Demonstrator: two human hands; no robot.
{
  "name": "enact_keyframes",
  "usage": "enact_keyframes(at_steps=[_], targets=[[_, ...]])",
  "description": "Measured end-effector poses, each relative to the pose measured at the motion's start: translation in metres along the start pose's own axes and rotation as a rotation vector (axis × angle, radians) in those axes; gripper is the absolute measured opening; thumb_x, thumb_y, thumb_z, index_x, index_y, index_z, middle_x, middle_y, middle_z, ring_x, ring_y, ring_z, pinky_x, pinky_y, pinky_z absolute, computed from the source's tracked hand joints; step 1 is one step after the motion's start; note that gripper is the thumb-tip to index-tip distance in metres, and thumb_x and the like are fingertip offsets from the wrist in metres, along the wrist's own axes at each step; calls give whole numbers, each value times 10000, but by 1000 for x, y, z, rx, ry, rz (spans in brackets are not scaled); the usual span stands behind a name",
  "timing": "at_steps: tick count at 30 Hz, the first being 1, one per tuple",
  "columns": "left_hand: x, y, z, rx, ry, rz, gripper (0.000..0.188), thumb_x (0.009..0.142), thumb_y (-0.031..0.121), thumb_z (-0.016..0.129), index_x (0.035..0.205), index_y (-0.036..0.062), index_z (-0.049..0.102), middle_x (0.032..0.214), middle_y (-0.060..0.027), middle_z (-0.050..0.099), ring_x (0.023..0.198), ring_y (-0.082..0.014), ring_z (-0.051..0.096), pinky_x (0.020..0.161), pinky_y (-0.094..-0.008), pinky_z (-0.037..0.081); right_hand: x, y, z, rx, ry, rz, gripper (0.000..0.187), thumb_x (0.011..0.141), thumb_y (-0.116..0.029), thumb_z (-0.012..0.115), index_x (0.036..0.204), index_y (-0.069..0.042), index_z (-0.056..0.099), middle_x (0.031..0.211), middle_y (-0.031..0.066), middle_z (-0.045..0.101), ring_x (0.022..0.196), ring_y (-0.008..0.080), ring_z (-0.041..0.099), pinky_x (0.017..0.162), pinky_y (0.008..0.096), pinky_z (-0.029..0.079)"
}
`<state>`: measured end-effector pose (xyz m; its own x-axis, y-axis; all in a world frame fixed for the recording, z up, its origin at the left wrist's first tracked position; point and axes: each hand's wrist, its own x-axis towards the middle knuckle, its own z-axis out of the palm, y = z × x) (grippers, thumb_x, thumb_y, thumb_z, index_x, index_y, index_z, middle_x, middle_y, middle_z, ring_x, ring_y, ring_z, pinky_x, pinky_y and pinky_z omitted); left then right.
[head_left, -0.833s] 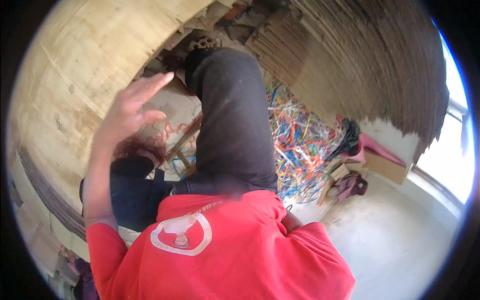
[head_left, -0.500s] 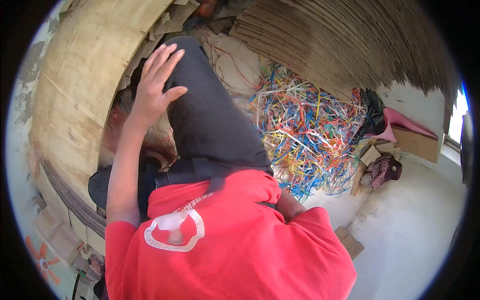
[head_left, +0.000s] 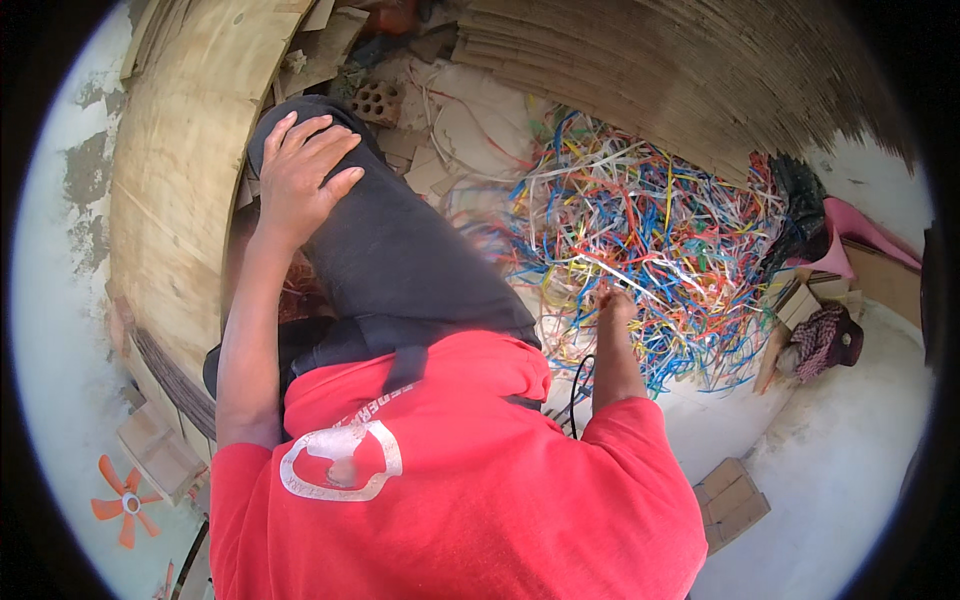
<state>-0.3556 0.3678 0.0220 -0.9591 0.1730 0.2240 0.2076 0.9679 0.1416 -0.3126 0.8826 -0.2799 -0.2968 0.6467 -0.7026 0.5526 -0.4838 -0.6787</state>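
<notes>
My left hand (head_left: pixel 303 188) lies on the black trousers (head_left: pixel 395 240) at my raised knee, its fingers stretched out and holding nothing. On the right, my right hand (head_left: pixel 615 300) reaches out over a big tangled heap of plastic strapping strips (head_left: pixel 690 260) in blue, red, yellow, white and green. Its fingers look curled in at the heap's near left part, close to a white strip (head_left: pixel 620 276). What they grip, if anything, is too small to make out.
Stacked flat cardboard (head_left: pixel 660 70) rises behind the heap. A plywood board (head_left: pixel 180 170) stands at left. A black plastic bag (head_left: pixel 800 215), a pink object (head_left: pixel 850 235) and a checkered cloth item (head_left: pixel 822 340) lie at right. A hollow brick (head_left: pixel 378 102) sits past my knee. An orange fan (head_left: pixel 130 503) is lower left.
My right forearm has come out from beside my body, and its hand now reaches the strips. My left hand stays on the knee. The whole view has shifted slightly.
</notes>
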Motion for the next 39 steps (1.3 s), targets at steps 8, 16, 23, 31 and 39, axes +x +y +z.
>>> enact_keyframes(at_steps=[8,16,23,31,39], targets=[[9,2,-1,16,-25,9,331,823,340,638,1044,99,693,1074,-8,665,1153,-210,530,1083,-445,285,63,-23,-19,-420,-26,-391,228,786,107,591,981,10,658,774,76,639,567,140,597,406,288,457],[6,2,-1,31,-26,5,335,839,355,618,1041,99,693,1078,-11,663,1162,-210,522,1084,-452,284,67,-28,13,-289,-65,-245,201,828,48,589,1002,-41,635,833,90,646,588,201,641,441,310,551],[2,2,-1,41,-30,-8,340,846,362,611,1044,98,691,1086,-10,659,1166,-212,518,1084,-453,284,16,-58,27,-1273,209,-793,297,760,-139,709,1042,-88,633,1131,118,626,999,327,616,765,544,503],[5,-1,0,18,-10,4,336,851,356,607,1047,94,685,1077,-12,659,1160,-214,525,1085,-455,285,82,17,53,-889,-553,-579,284,877,-127,641,1119,7,572,687,93,600,473,154,534,420,244,411],[2,14,-6,-138,-78,55,381,824,319,663,1068,26,654,1040,-115,654,1102,-276,555,1007,-432,384,-267,-85,153,-544,-1213,-594,447,863,-11,571,1301,-100,555,636,32,595,502,95,538,505,257,467]])
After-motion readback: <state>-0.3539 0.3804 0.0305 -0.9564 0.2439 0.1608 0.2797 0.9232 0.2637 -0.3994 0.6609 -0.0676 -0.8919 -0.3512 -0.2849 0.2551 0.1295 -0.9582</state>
